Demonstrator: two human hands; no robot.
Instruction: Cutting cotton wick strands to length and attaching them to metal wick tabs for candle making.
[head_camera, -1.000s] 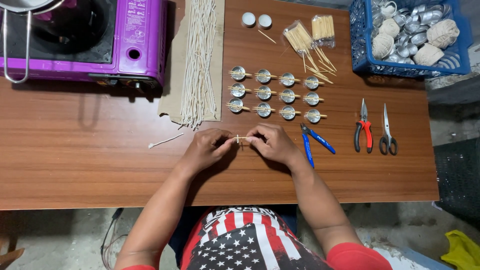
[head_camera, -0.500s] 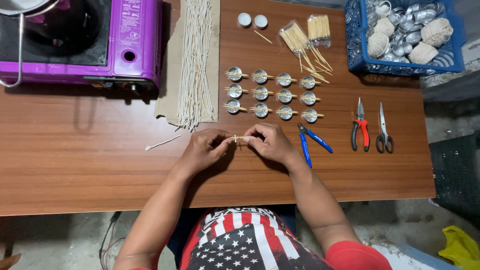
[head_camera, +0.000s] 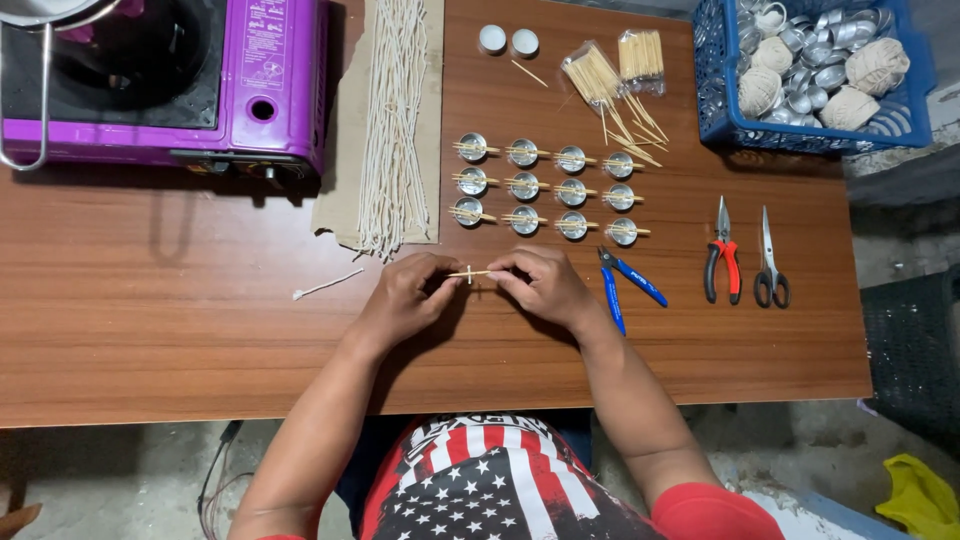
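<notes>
Two hands, left hand (head_camera: 400, 298) and right hand (head_camera: 543, 285), each pinching one thin stick (head_camera: 468, 273), its ends hidden under fingertips.

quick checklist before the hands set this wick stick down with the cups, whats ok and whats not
1. Stick held at both ends by left hand and right hand: ok.
2. Wick crossing the stick at its middle: ok.
3. Wick pinched firmly in the stick: cannot tell.
4. Cups in neat rows, each with a stick across: ok.
5. Empty cup waiting on the table: not ok, only in the blue basket.
6. Blue pliers close to the right hand: ok.
</notes>
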